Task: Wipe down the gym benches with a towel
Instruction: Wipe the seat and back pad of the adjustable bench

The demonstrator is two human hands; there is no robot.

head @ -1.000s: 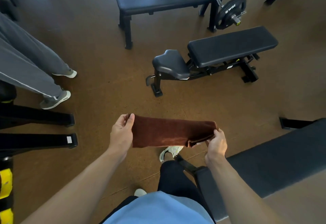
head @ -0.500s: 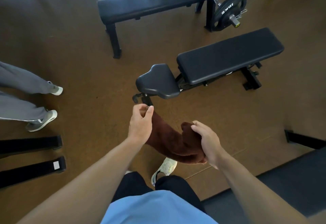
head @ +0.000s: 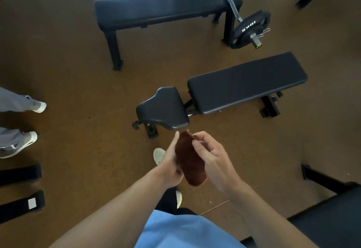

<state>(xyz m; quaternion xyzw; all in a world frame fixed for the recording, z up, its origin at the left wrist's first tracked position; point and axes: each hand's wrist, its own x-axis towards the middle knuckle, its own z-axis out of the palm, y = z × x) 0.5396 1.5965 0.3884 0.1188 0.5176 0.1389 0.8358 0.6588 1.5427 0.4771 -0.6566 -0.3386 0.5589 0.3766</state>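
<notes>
While left hand (head: 172,166) cups the folded brown towel (head: 190,161) from the side, right hand (head: 212,156) pinches its top edge; towel hangs between both palms, above the floor.

My brown towel (head: 190,161) — folded into a narrow bundle — hangs upright in the air, just short of the nearest black bench (head: 246,83), whose seat pad points toward me; a second flat bench (head: 158,7) stands beyond — both padded.
</notes>
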